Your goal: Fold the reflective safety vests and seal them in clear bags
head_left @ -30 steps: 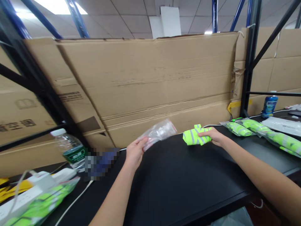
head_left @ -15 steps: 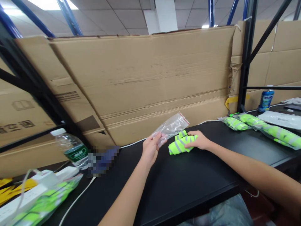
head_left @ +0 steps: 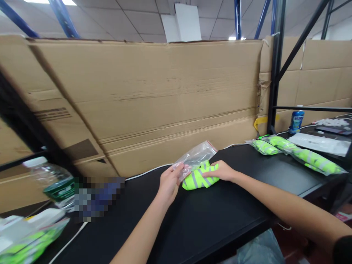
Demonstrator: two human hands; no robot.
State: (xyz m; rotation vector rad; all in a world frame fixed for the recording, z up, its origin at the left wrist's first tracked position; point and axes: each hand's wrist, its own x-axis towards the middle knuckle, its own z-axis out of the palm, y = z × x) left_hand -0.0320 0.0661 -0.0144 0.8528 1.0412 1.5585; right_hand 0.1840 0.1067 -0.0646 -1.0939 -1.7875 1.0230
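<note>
Bright yellow-green reflective cloth, rolled up, lying on a black table right under the right hand, flat and pressing, not clenched. Clear plastic bag pinched in the left hand, just beside the cloth. Risks: slick bag slipping from the fingers, loose roll coming undone. Far right of both hands, blue bottle, label too small to read.

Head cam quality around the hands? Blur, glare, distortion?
Head view: the left hand and clear plastic bag look fairly sharp, with soft glare on the plastic; wide-angle bending leans the cardboard sheet toward the frame edges; a pixelated patch hides what lies beside the water bottle.
</note>
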